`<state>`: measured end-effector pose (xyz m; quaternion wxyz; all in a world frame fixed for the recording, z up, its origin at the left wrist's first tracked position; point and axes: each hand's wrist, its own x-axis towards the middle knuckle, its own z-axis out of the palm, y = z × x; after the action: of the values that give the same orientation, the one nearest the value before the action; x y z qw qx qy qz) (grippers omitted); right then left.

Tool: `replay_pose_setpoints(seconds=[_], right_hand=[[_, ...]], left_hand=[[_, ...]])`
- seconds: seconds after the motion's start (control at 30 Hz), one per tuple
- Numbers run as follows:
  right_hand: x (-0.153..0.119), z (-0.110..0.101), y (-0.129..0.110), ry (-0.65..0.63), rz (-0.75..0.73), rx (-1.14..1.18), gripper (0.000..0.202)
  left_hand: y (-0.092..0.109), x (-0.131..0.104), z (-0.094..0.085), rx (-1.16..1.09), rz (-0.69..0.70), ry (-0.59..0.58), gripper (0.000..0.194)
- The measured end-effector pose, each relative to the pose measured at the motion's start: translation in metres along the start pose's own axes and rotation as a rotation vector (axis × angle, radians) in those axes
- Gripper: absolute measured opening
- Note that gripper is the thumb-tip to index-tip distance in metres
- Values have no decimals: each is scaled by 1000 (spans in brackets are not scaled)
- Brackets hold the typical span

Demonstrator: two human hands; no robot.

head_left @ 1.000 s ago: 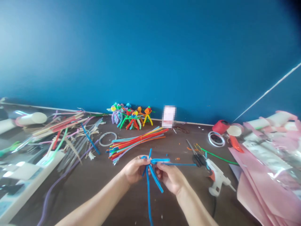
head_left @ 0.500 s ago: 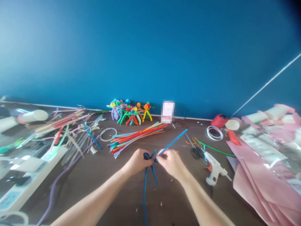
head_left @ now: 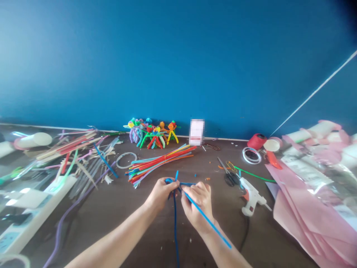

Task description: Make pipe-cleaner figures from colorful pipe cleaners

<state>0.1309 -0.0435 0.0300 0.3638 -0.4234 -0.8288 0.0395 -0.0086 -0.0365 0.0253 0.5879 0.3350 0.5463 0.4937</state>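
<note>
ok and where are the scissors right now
In the head view, the scissors lie on the dark table right of centre, beyond and to the right of the right hand, just left of the white glue gun.

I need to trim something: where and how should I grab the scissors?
Take the scissors by their black handles, probably from the near left: the blades point away, and the white glue gun sits close on the handles' right.

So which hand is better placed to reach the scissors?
Probably the right hand: the scissors lie ahead and to its right, while the left hand is farther across. Both hold blue stems, so the right might need to let go first.
</note>
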Motion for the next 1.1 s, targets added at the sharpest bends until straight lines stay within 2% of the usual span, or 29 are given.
replay_pose_setpoints(seconds=[0.13,0.23,0.33,0.5,0.63,0.77,0.87,0.93,1.1], right_hand=[[-1,-2,-3,17,36,39,17],[2,-6,-4,0,25,43,21],[4,-10,-5,-13,27,73,21],[7,-12,-6,23,127,205,16],[9,-12,-10,82,224,294,15],[9,-10,-15,129,267,364,13],[8,-6,-17,137,289,428,15],[7,-4,-15,95,345,516,13],[8,0,-2,-129,669,907,13]], left_hand=[[1,-2,0,-155,-86,17,21],[1,-3,0,-169,-65,34,21],[2,-2,1,-43,17,73,21],[3,-2,-1,172,161,135,19],[4,-3,-2,251,239,152,14],[3,-3,-2,276,259,160,13],[2,-1,-2,181,213,165,15],[1,0,-4,44,149,138,17],[1,2,-10,-309,-95,-10,16]])
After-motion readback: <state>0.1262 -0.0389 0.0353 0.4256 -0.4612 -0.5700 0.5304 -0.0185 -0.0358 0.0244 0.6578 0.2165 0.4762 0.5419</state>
